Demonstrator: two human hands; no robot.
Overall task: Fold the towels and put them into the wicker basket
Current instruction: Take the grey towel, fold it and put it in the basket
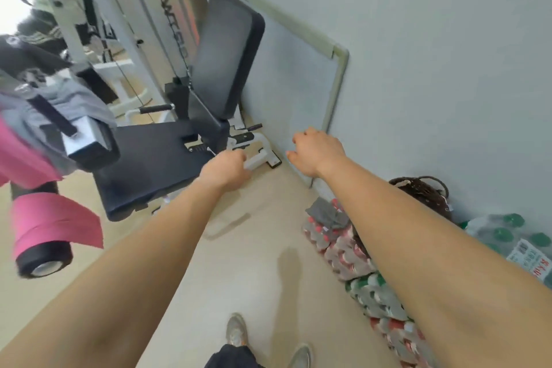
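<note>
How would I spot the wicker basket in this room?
Follow the pale wall on the right down to the floor. Beyond the shrink-wrapped bottle packs, partly hidden by the right forearm, sits the wicker basket. It alone is dark brown and woven.

Dark brown wicker basket, grey towel, pink cloth, black bench.
</note>
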